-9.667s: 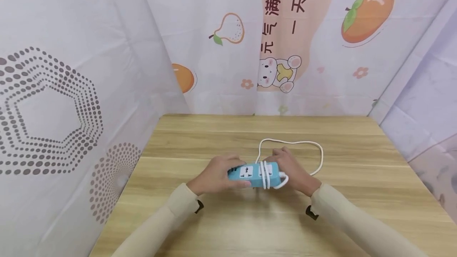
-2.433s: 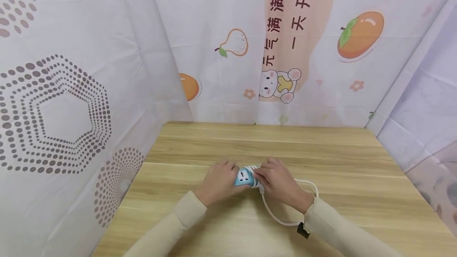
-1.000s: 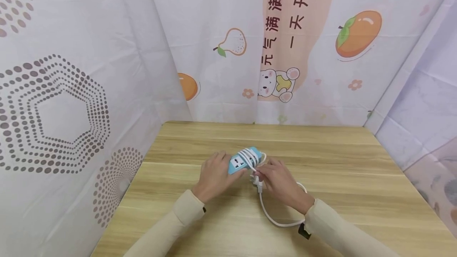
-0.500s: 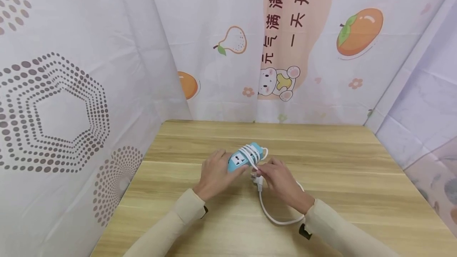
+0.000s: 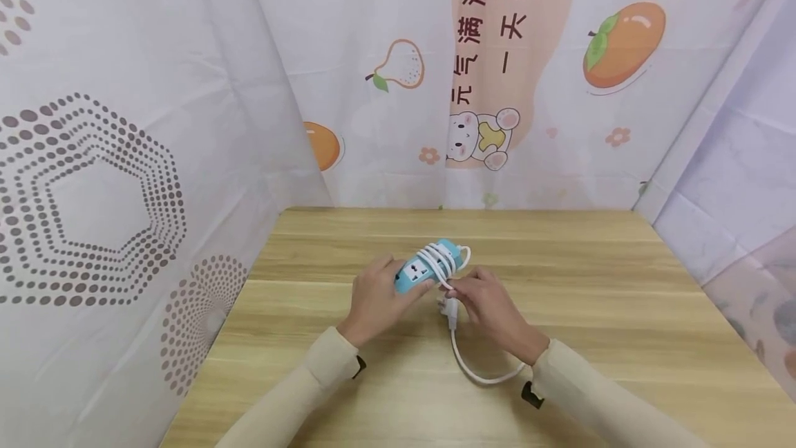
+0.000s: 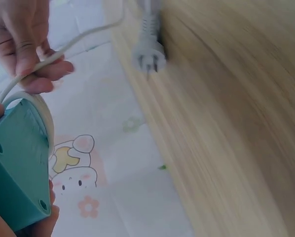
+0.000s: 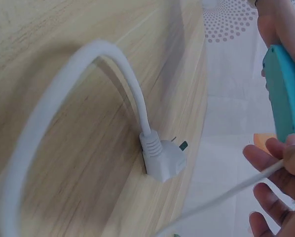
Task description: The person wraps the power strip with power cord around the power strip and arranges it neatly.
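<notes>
My left hand (image 5: 377, 299) grips the near end of a blue power strip (image 5: 410, 282), tilted up to the right over the table. Several turns of its white cord (image 5: 437, 259) wrap the far half, and a small loop leaves that end. Just right of the strip, my right hand (image 5: 491, 306) pinches the cord between thumb and fingers; the left wrist view shows the cord (image 6: 58, 53) running through them. The white plug (image 7: 166, 160) rests on the table, its prongs showing, with a length of cord curving from it under my right wrist.
The wooden table (image 5: 311, 240) reaches back to a white printed curtain (image 5: 348, 54) with fruit pictures. A dotted curtain (image 5: 99, 213) hangs along the left side, and another pale curtain (image 5: 734, 185) along the right.
Across the earlier frames the cord has gained turns around the strip, and the plug has come down onto the table. In the last second the strip's far end has swung up and right.
</notes>
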Tool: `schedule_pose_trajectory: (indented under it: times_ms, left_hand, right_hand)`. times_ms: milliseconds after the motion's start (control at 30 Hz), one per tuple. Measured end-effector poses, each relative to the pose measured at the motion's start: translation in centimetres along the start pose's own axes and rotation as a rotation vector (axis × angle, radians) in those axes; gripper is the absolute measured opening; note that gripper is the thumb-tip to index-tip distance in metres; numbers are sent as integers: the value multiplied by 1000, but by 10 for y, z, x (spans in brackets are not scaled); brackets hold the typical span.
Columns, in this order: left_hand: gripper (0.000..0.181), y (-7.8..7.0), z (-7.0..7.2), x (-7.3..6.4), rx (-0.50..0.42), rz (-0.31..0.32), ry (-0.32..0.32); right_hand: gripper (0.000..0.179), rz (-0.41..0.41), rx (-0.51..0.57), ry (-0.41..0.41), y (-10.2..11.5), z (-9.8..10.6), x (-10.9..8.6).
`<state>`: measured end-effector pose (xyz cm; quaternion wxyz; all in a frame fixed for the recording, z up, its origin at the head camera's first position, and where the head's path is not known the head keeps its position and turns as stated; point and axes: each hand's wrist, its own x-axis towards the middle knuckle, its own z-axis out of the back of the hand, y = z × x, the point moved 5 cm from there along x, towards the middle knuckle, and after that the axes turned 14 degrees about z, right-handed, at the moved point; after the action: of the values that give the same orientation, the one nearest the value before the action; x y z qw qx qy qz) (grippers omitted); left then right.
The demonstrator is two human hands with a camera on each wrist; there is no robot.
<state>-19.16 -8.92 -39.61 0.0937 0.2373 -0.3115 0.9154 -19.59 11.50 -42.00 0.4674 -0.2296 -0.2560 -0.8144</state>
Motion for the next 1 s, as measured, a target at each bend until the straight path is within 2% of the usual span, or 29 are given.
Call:
schedule_pose_trajectory:
  times_ms: [133,267,367,500,567,700,767,867,1000]
  left_hand:
    - [45,-3,6,2,-128,7,19]
    - [44,-11,7,3,-225,-103,57]
    - [42,-16,5,1,-263,-176,110]
    - [42,-17,3,-2,-263,-199,184]
    - [42,-16,2,-3,-248,-207,221]
    - [45,-15,-1,-6,-230,-251,298]
    - [46,-15,-2,-7,-235,-280,328]
    - [46,-15,-2,-9,-252,-324,367]
    - [44,-17,-1,-12,-284,-394,415]
  right_hand:
    - [14,0,-32,38,-9,-2,-3]
    - [23,-5,-66,49,-15,-3,-4]
    - [27,39,-92,26,-11,-2,-2]
    - [30,58,-107,-25,-5,0,-2]
    - [37,5,-69,-29,-6,2,-3]
    - [52,-150,66,10,-9,3,-7]
    - [50,-171,110,34,-9,2,-8]
    - [37,-122,94,69,-7,0,-5]
    - [19,65,-46,121,-2,-1,4]
